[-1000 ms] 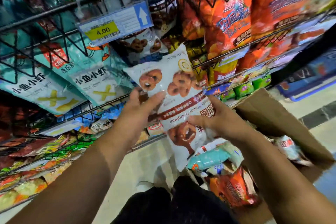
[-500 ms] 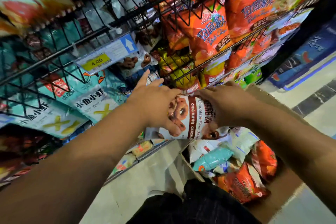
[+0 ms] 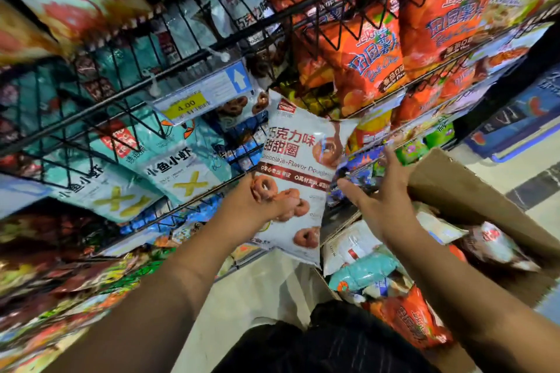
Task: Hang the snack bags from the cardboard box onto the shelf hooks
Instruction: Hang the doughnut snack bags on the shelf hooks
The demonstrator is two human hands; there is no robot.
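Left grip holds white bag — "Chocolate-Flavor Doughnut".

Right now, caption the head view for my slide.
Left hand holds a chocolate-doughnut snack bag up against the wire shelf; right hand open beside it, near the cardboard box.
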